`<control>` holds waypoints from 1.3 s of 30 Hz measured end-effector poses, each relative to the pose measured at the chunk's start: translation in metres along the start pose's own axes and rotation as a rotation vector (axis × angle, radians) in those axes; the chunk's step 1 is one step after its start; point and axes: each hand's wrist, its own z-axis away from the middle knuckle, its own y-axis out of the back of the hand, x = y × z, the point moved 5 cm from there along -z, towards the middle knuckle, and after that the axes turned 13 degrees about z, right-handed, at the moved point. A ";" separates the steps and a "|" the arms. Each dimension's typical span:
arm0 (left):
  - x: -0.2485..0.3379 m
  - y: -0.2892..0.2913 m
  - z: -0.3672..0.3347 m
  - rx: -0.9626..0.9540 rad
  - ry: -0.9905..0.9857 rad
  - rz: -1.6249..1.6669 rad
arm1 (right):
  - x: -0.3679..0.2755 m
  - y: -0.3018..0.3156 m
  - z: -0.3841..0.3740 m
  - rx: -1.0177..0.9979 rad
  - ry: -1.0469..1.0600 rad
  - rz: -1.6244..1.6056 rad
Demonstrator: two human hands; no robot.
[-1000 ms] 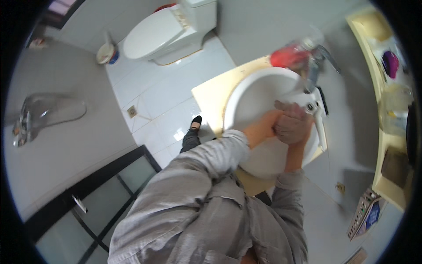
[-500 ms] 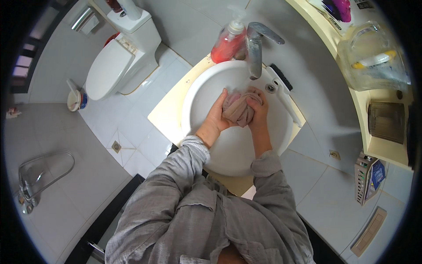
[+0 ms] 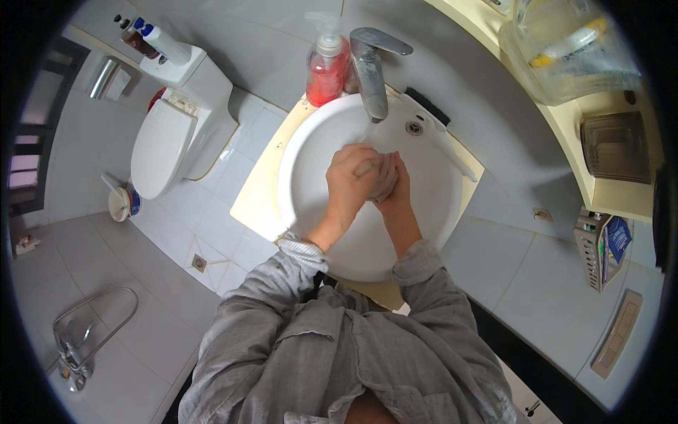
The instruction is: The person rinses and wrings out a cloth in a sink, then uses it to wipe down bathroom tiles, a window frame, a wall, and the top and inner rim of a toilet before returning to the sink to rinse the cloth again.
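In the head view, I see the left hand [image 3: 349,175] and the right hand [image 3: 401,185], both closed around a crumpled cloth [image 3: 385,177]. It is mostly hidden between them, over the white sink [image 3: 431,212], a little nearer than the tap [image 3: 371,81]. In my opinion, the cloth could drop into the sink if the fingers loosen. The bottle of red liquid [image 3: 326,78] stands just left of the tap, so a careless bump might tip it. On the right shelf [image 3: 621,198], a clear jug [image 3: 522,63] contains a white-and-yellow object [image 3: 572,44]; nearer, a grey basket [image 3: 590,265] holds a blue packet [image 3: 619,237].
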 end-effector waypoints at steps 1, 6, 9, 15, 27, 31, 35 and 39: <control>0.015 -0.002 0.003 -0.065 -0.157 -0.132 | 0.002 -0.007 0.004 -0.090 -0.060 -0.002; 0.061 -0.005 0.015 -0.396 -0.456 -0.209 | 0.007 -0.024 0.024 -0.335 -0.164 0.052; 0.069 -0.006 0.031 -0.604 -0.553 -0.174 | 0.014 -0.033 0.038 -0.243 -0.256 0.164; 0.084 -0.010 0.066 -0.889 -0.760 0.027 | 0.000 -0.032 0.048 -0.678 -0.315 0.544; 0.051 -0.038 0.118 -1.265 -1.119 -0.418 | 0.005 -0.025 0.052 -0.681 -0.270 1.748; 0.033 -0.049 0.128 -1.457 -1.051 -0.495 | 0.016 -0.011 0.043 -0.668 -0.109 1.974; 0.020 -0.054 0.132 -1.365 -1.166 -0.751 | 0.017 -0.025 0.042 -0.669 0.074 2.251; 0.027 -0.048 0.124 -1.362 -1.304 -0.803 | 0.018 -0.020 0.039 -0.556 0.192 2.234</control>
